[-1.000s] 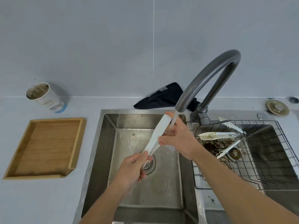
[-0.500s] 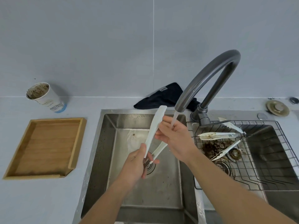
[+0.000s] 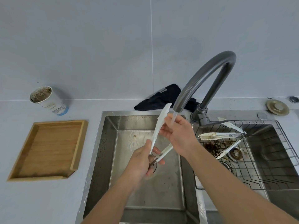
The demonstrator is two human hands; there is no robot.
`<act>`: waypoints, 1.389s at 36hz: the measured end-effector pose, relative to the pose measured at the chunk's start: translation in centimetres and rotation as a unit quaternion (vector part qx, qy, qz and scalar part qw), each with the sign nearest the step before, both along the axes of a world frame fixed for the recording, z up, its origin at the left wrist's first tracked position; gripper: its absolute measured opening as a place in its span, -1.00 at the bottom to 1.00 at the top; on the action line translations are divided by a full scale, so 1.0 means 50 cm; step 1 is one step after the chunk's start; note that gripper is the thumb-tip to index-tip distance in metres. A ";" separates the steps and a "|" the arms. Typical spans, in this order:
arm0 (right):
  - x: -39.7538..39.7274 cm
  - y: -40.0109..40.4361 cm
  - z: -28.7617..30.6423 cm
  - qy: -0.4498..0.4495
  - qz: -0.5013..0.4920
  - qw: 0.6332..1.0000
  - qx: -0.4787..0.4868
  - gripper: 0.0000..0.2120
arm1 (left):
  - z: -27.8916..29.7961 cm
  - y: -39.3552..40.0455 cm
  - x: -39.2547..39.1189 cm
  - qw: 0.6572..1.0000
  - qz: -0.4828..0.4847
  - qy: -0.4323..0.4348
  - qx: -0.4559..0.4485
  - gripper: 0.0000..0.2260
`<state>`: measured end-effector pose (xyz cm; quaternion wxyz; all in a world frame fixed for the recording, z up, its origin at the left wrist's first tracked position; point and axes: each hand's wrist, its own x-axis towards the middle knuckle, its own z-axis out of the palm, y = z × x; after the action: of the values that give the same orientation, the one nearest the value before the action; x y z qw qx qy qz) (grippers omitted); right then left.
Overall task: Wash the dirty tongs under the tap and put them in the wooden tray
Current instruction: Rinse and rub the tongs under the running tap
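The person holds one pair of white tongs (image 3: 159,131) over the left sink (image 3: 106,143), spread into a V so water can reach the inner faces. The left hand (image 3: 142,164) is closed round the hinge end low over the drain, which anchors the tool and lets runoff fall straight into the basin. The right hand (image 3: 176,135) pinches the upper arm of the tongs near its tip, thumb and fingers closed on it, likely to rub it clean; the stream from the tap (image 3: 202,81) lands on this hand just beside that arm. The other arm angles out to the right below the right wrist.

Two more dirty tongs (image 3: 221,136) lie in the wire rack (image 3: 258,159) over the right sink, above brown residue, apparently waiting their turn. The tray (image 3: 80,143) sits bare on the tabletop (image 3: 40,199) left of the sink, within easy reach for the left hand. A soiled cup (image 3: 47,99) stands behind it and a dark cloth (image 3: 160,97) behind the tap.
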<state>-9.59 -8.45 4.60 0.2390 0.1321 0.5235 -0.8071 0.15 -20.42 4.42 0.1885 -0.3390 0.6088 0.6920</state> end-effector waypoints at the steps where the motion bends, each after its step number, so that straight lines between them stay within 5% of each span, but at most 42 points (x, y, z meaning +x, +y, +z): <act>1: -0.001 0.003 0.002 0.003 0.006 1.000 -0.011 -0.90 | 0.004 0.003 -0.005 1.000 0.002 -0.001 0.007 -0.52; 15: 0.015 0.046 0.003 0.075 0.175 0.967 0.168 -0.64 | 0.006 0.026 -0.044 0.999 -0.020 -0.046 0.011 -0.51; 20: -0.008 0.042 0.011 0.051 0.138 0.970 0.196 -0.83 | 0.010 0.034 -0.040 0.998 -0.024 -0.046 0.027 -0.52; 28: -0.036 0.030 0.023 0.018 0.087 0.976 0.201 -0.69 | 0.013 0.028 -0.042 0.998 -0.017 -0.033 0.060 -0.56; 35: -0.029 0.031 0.008 0.013 0.071 0.976 0.204 -0.91 | 0.009 0.025 -0.014 0.996 -0.079 -0.025 0.020 -0.68; 50: -0.003 0.025 0.019 0.030 0.091 0.976 0.195 -0.80 | 0.009 0.042 -0.033 0.994 -0.038 0.092 -0.048 -0.83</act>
<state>-9.72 -7.22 5.52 0.2654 0.1037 0.6878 -0.6677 -1.50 -18.31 4.89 0.1412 -0.2588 0.6687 0.6826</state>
